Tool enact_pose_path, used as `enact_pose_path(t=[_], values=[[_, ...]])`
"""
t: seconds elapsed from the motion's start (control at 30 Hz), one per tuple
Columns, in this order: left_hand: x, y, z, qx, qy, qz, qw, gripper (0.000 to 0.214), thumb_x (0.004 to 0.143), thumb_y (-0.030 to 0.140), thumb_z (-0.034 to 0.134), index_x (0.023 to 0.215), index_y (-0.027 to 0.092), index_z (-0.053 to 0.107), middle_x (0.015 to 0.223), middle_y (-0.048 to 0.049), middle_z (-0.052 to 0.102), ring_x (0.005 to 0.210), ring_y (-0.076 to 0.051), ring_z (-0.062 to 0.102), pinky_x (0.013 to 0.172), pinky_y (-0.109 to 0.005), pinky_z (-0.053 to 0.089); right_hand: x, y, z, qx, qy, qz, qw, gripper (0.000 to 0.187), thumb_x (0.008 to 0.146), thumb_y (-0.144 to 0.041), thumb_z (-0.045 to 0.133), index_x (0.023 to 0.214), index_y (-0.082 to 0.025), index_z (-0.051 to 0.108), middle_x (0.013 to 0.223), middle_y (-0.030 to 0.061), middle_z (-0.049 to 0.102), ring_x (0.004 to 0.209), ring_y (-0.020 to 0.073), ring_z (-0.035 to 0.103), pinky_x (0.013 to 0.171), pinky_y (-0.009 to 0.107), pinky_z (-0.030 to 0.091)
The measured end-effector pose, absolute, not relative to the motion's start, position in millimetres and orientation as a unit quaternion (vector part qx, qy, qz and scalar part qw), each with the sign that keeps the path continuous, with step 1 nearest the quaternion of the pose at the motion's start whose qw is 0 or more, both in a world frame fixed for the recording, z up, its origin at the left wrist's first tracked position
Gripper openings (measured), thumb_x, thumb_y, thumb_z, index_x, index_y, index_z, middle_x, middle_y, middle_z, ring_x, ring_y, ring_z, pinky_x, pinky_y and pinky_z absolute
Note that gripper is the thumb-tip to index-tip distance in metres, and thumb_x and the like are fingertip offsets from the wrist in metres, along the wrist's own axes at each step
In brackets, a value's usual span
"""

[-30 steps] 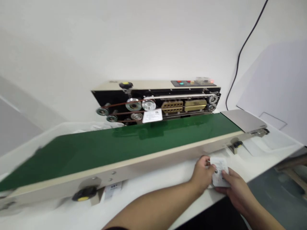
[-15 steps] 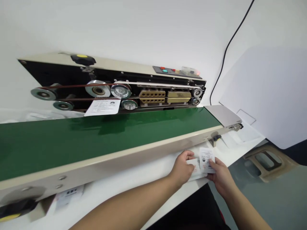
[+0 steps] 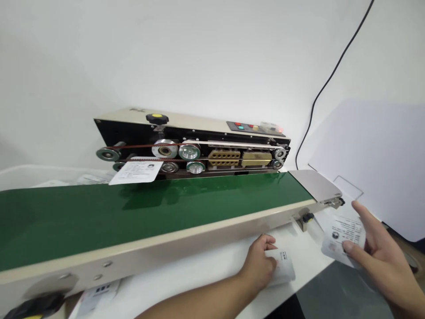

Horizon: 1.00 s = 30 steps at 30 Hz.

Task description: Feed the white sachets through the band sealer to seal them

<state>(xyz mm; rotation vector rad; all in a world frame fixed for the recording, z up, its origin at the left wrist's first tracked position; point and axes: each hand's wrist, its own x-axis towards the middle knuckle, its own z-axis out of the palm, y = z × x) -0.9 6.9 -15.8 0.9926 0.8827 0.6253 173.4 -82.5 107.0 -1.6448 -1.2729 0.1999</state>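
White bench [image 3: 199,283]: R fingers [image 3: 348,247] pinch printed card [image 3: 343,239], L fingers [image 3: 267,261] curl on 2nd card [image 3: 283,268].

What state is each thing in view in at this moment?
Left hand: resting on the white packet, grip unclear.
White packet: lying on the white bench, partly under the left hand.
Right hand: raised, thumb and fingers on the printed packet.
Printed packet: held tilted above the bench.
Third packet: caught at the sealer belts, hanging above the conveyor.
Green conveyor belt: motion cannot be told.
Red indicator light: lit.
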Motion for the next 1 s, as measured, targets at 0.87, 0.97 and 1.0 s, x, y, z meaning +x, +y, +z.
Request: enact_pose_path(t=[0.87,0.97,1.0], values=[[7.0,15.6,-49.4,0.501,0.364,0.297,0.727,0.047,0.043,-0.002,0.042,0.084,0.019,0.049,0.079,0.0002,0.054,0.062,-0.015,0.052,0.048,-0.024,0.039,227.4,106.8,134.2,-0.445,-0.762,-0.437,0.171,0.025,0.080,-0.018,0.048,0.061,-0.021,0.064,0.083,-0.0008,0.073,0.065,0.0105,0.064,0.051,0.019,0.037],[6.6,18.0,-52.9,0.516,0.366,0.305,0.712,0.046,0.041,0.000,0.041,0.082,0.019,0.049,0.077,0.0000,0.056,0.065,-0.016,0.053,0.051,-0.024,0.038,229.3,112.3,131.5,-0.472,-0.755,-0.433,0.141,0.023,0.080,-0.019,0.048,0.066,-0.020,0.066,0.084,0.0006,0.072,0.059,0.0099,0.061,0.047,0.020,0.035],[5.8,18.7,-52.4,0.520,0.368,0.306,0.707,0.046,0.041,0.000,0.041,0.082,0.019,0.050,0.076,0.0000,0.056,0.067,-0.016,0.054,0.053,-0.024,0.038,230.2,113.9,130.6,-0.483,-0.751,-0.429,0.133,0.023,0.080,-0.019,0.047,0.067,-0.020,0.066,0.085,0.0013,0.072,0.058,0.0100,0.061,0.047,0.021,0.034]])
